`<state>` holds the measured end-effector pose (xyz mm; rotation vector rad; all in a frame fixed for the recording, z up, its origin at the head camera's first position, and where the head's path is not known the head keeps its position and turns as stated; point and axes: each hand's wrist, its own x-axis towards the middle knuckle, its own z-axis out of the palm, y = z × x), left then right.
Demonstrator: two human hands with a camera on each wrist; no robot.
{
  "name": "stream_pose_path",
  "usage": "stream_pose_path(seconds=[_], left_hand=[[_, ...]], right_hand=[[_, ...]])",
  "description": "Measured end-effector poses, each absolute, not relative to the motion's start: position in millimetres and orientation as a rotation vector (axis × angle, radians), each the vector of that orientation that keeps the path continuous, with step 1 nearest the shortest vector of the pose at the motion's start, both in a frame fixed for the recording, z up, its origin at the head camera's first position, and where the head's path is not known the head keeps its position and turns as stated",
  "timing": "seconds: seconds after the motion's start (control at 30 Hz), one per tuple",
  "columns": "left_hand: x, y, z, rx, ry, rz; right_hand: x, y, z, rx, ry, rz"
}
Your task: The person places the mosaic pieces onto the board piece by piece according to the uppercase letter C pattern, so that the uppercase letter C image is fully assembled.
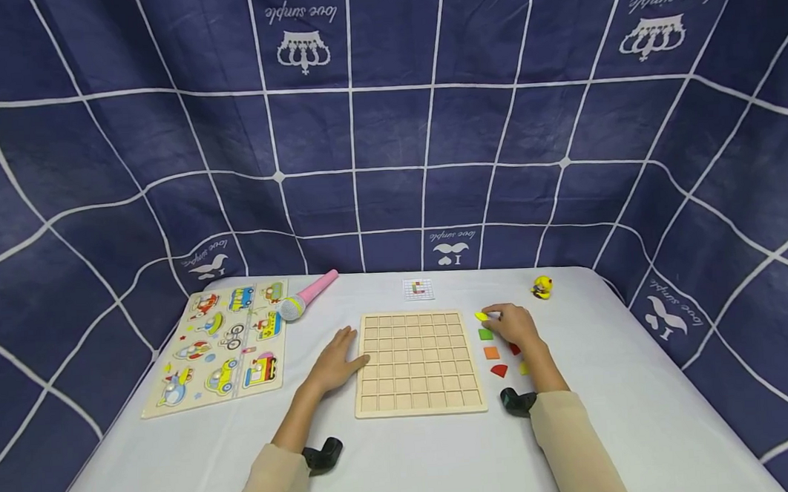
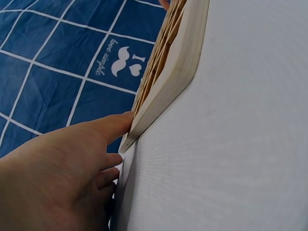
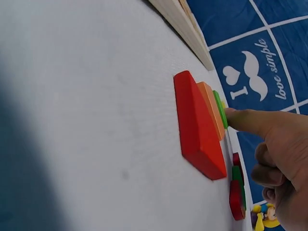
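Beige sleeves [image 1: 571, 441] are noted nearest the camera, over a white-covered table [image 1: 422, 467]. The left edge of a gridded wooden board [image 1: 416, 364] is touched by the thumb of the left hand [image 1: 332, 366], whose fingers are extended. To the board's right, a yellow piece [image 1: 481, 316] is pinched at the fingertips of the right hand [image 1: 515, 323]. A green piece [image 1: 485, 334], an orange piece [image 1: 491, 353] and a red piece [image 1: 499, 370] are lined up nearer the camera. Beyond the board, a patterned card [image 1: 418, 289] is laid flat
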<state>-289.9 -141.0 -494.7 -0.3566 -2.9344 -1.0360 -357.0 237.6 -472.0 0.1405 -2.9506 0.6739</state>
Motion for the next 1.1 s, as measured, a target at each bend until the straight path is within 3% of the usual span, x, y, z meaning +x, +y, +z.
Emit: stream_pose_path(seconds=[1.1], left_hand=[[-289.1,-142.8,-497.0,-0.371,-2.913,-1.012]], right_hand=[[-362.7,235.7,-473.5,0.112,-2.951,0.723]])
